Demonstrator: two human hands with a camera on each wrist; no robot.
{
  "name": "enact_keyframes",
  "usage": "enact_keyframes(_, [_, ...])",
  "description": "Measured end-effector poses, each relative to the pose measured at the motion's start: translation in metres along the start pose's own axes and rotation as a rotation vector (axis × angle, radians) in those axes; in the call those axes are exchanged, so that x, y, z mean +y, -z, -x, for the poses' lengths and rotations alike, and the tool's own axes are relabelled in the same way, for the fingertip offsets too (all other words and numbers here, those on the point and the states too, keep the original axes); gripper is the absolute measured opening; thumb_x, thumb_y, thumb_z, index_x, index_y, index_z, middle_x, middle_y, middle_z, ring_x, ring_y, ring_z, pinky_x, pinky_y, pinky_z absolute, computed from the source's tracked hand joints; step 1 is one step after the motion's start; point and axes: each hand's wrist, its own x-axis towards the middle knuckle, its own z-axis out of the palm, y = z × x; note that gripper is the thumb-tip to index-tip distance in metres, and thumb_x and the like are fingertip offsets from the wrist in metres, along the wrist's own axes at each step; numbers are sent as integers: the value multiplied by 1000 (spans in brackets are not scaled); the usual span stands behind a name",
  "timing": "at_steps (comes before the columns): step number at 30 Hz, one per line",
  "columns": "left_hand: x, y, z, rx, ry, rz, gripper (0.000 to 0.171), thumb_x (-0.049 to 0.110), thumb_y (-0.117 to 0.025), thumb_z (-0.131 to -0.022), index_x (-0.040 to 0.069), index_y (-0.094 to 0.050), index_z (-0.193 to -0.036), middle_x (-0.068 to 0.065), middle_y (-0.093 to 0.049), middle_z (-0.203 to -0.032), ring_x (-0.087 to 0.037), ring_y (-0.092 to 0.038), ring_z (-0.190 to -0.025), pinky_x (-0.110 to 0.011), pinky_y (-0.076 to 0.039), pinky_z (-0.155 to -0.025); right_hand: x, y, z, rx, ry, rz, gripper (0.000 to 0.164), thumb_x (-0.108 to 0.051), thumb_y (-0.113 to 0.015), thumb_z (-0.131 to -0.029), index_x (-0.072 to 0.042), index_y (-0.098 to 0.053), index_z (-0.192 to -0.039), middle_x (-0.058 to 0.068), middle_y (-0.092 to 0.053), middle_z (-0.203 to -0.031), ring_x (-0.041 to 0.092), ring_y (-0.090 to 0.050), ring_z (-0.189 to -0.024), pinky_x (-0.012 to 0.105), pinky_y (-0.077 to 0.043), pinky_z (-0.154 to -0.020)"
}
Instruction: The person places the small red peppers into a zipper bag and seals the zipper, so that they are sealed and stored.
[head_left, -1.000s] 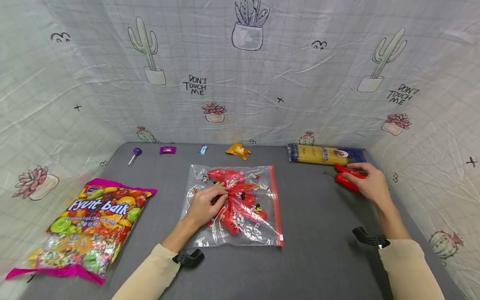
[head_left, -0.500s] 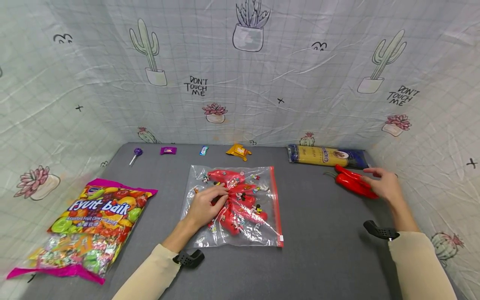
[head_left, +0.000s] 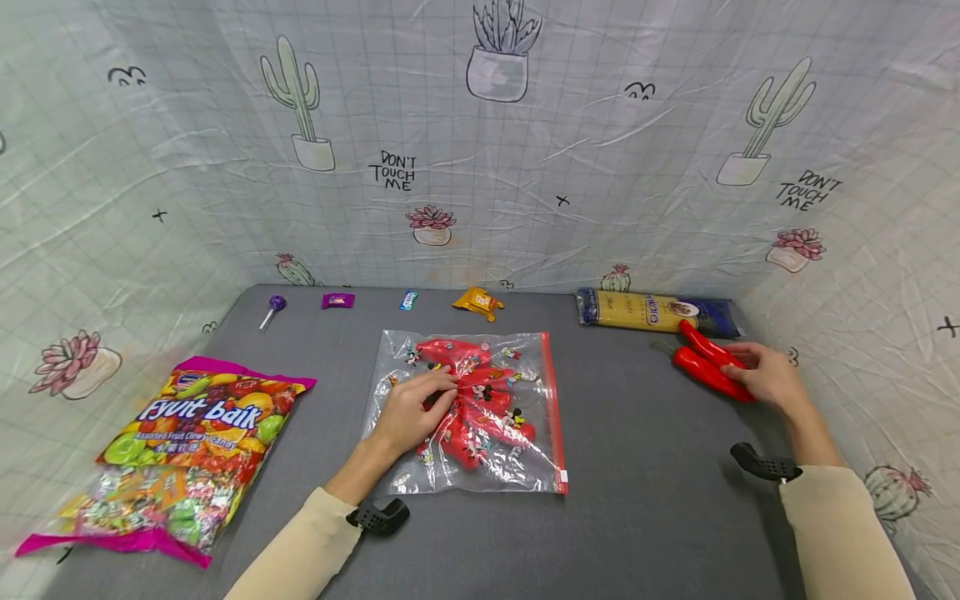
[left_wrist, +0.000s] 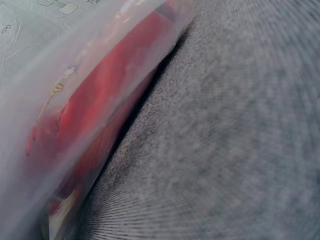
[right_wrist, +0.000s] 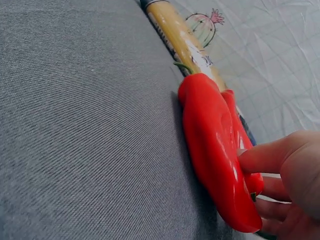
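Note:
Flat on the grey table, a clear zip bag [head_left: 405,481] printed with cartoon figures has several red, elongated shapes inside. My left hand [head_left: 412,408] rests on its middle, thumb and fingertips on the plastic. The left wrist view shows the bag's side close up, without the hand. At the right, two red peppers lie side by side: a near pepper [right_wrist: 207,135] with a green stem, and a far pepper [head_left: 708,346] partly behind it. My right hand [head_left: 767,379] pinches the far pepper near its right end, the thumb coming between the two peppers.
A yellow and blue pasta packet [head_left: 645,310] lies behind the peppers. Along the back are a lollipop [head_left: 277,303], a purple candy [head_left: 338,300], a small blue-white candy [head_left: 408,300] and an orange packet [head_left: 478,302]. A large candy bag [head_left: 202,417] lies left.
My right hand has slid right from the peppers' middle to their right end. The far pepper has turned slightly, its left tip now farther back and right. My left hand stays still.

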Motion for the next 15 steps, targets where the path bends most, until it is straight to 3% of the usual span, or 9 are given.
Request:
enact_keyframes(3, [0,0,0,-3,5,1,12,13,-69,-82,8,-73,-93,-7,-73,-102,-24,-66,-107,-36,-52,-94,1,0,1,3,4,-3,64,-42,-57,-91,4,-43,-133,36,-49,-125,47,-49,-108,50,-49,-78])
enact_keyframes(7, [0,0,0,-9,11,4,12,14,-69,-83,9,-72,-93,-7,-72,-102,-25,-65,-108,-36,-52,-94,0,-1,4,64,-5,-21,64,-44,-56,-90,4,-45,-132,33,-50,-124,43,-50,-105,36,-49,-69])
enact_keyframes(10, [0,0,0,-8,10,7,12,13,-69,-83,9,-72,-93,-7,-72,-103,-25,-65,-108,-37,-52,-94,-4,0,8,117,-11,-47,65,-46,-55,-90,3,-46,-132,30,-51,-123,39,-50,-101,25,-42,-65])
enact_keyframes(15, [0,1,0,-8,6,2,12,13,-69,-83,8,-72,-93,-7,-72,-103,-25,-65,-108,-37,-52,-94,-23,1,19,159,8,-76,66,-48,-57,-89,0,-46,-133,29,-51,-126,40,-50,-104,23,-42,-65])
